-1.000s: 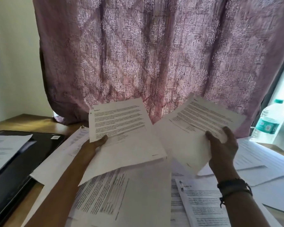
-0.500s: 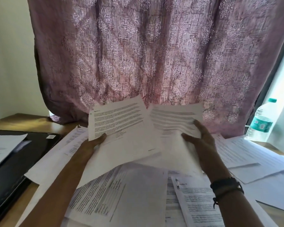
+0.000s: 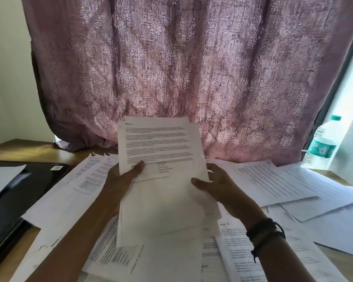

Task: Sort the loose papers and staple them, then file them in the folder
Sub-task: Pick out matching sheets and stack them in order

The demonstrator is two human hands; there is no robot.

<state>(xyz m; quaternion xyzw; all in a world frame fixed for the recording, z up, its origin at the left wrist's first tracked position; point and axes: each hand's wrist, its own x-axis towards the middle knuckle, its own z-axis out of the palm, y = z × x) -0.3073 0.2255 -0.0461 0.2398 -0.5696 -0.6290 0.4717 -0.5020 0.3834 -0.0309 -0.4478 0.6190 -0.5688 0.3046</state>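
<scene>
A small stack of printed sheets [image 3: 159, 147] stands upright above the table, held from both sides. My left hand [image 3: 123, 180] grips its left edge with the thumb on the front page. On the right edge sits my right hand [image 3: 218, 186], thumb in front and fingers behind. Several loose papers [image 3: 273, 180] lie spread over the wooden table below and to both sides. A black folder [image 3: 12, 196] lies at the left with a sheet on top of it. No stapler shows.
A mauve patterned curtain [image 3: 192, 68] hangs right behind the table. A plastic water bottle [image 3: 322, 143] with a green cap stands at the back right by the window. Bare table wood [image 3: 29, 149] shows at the back left.
My right hand has brought its sheets leftward behind the ones in my left hand, so two separate bundles are now one stack held by both hands.
</scene>
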